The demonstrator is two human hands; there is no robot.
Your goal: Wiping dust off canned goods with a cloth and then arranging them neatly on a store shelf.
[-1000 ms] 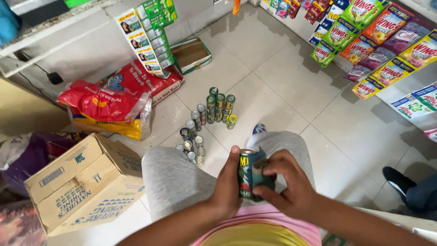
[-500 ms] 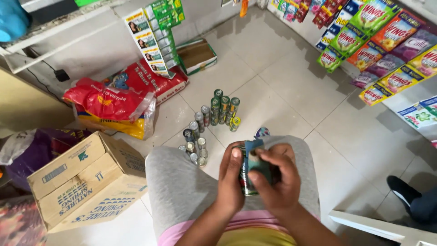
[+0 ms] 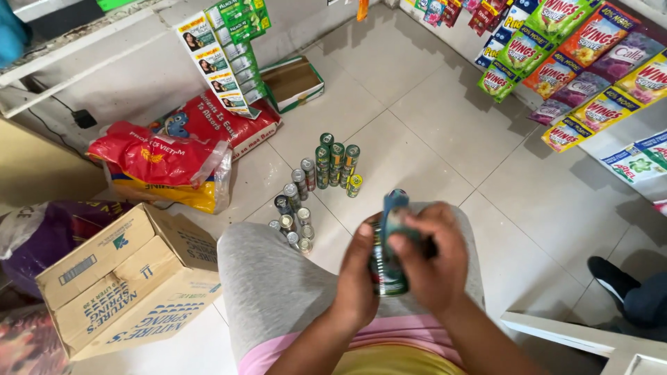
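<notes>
Down over the lap, both hands meet on 1 green can, held upright above the grey-clad knees. The left hand wraps the can's left side with its fingers closed round it. The right hand clasps the other side and also presses a blue cloth against the can's top. Ahead on the tiled floor stands a cluster of cans, green ones at the far end and silver ones nearer the knees. Left of the knees sits a cardboard box, and beyond it red sacks lie by the wall.
</notes>
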